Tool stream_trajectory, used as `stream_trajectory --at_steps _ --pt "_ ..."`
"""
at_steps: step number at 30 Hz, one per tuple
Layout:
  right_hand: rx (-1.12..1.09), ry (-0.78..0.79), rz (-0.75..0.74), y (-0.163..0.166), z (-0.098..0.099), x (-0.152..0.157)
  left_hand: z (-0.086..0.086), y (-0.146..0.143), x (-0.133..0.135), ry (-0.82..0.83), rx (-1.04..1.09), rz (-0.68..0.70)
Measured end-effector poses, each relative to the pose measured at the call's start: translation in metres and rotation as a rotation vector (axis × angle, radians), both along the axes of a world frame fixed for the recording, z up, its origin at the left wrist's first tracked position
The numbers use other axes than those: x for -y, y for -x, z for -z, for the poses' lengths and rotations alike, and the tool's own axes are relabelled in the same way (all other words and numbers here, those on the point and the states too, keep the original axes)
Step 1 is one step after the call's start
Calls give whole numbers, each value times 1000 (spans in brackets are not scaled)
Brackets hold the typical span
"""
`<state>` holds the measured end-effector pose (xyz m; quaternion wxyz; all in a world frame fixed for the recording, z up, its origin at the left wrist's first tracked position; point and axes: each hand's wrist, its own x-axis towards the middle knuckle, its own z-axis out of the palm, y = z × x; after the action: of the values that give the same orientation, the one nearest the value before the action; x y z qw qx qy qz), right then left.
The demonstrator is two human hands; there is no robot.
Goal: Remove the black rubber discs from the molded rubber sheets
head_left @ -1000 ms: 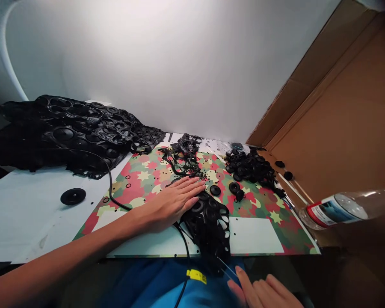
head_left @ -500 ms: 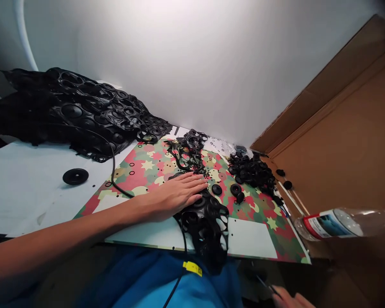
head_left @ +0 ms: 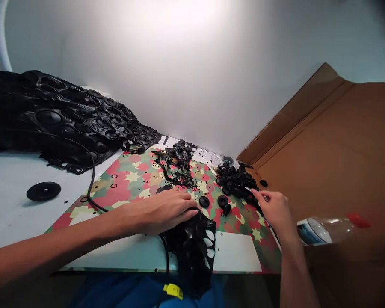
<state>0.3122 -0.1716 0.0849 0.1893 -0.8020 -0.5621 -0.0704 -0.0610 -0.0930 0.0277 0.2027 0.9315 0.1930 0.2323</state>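
Note:
My left hand [head_left: 171,209] lies palm down on a black moulded rubber sheet [head_left: 192,252], with its fingers stretched out over the top part. That sheet has holes and round forms in it, and its lower end hangs over the table's front edge. My right hand [head_left: 274,209] pinches a slim metal tool [head_left: 248,188], mostly hidden by the fingers; I cannot tell its exact kind. The tool's tip points into a pile of small black rubber parts [head_left: 235,182]. Round black rubber pieces [head_left: 204,201] lie between my two hands.
A big heap of black rubber sheets [head_left: 67,119] fills the left back. Torn rubber scraps [head_left: 176,164] lie mid-table on the camouflage-patterned surface [head_left: 131,188]. A black disc [head_left: 43,191], a cable [head_left: 91,179], a cardboard box [head_left: 333,141] and a plastic bottle [head_left: 327,231] are around.
My right hand has come up from below the table's front edge to the pile of small rubber parts, with the slim tool in it. My left hand stays on the rubber sheet. The view has shifted.

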Motion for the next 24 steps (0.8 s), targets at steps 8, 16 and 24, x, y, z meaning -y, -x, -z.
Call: stream_trajectory --at_steps 8,16,24 --pt "-111 -191 -97 2 -21 -46 -30 -12 -7 208 -224 71" --pt "-339 -321 -384 47 -27 -73 -58 -5 -46 375 -131 29" --pt "-156 -156 -709 101 24 -92 -36 16 -87 612 283 -166"
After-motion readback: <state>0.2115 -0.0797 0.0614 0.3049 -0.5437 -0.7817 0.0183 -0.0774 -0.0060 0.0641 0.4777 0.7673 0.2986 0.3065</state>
